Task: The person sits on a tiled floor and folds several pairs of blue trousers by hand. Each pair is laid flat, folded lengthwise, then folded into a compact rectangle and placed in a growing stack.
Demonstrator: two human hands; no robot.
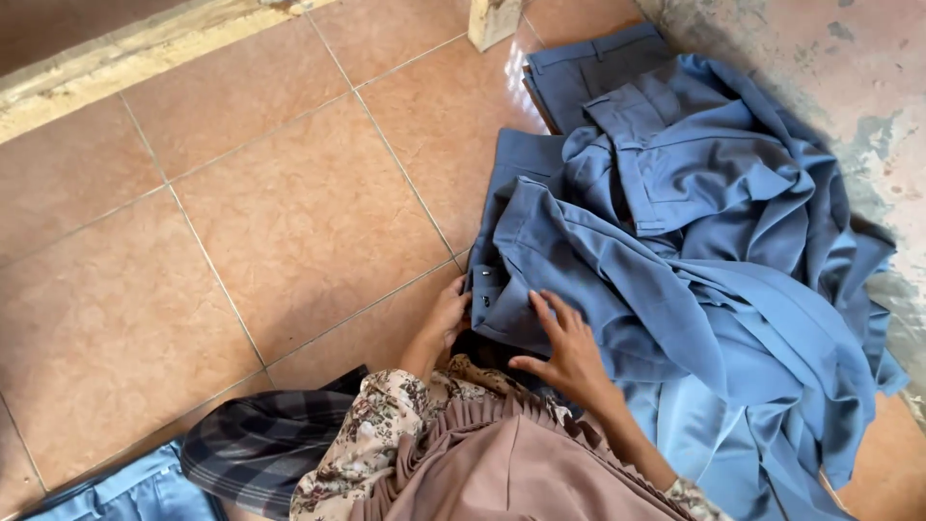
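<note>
Here, blue trousers (694,241) lie heaped on a terracotta tile floor (241,222) beside a wall (849,58).

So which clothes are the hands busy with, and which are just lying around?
Busy with: left hand and right hand both resting on the heap of blue-grey trousers.

Lying around: dark checked cloth, light blue garment, wooden post.

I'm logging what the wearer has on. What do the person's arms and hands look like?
Both hands, left hand and right hand, are bare: no gloves, and no rings or watch that I can make out. A cream floral-print sleeve covers the left arm; pleated dusty-pink cloth drapes below.
</note>
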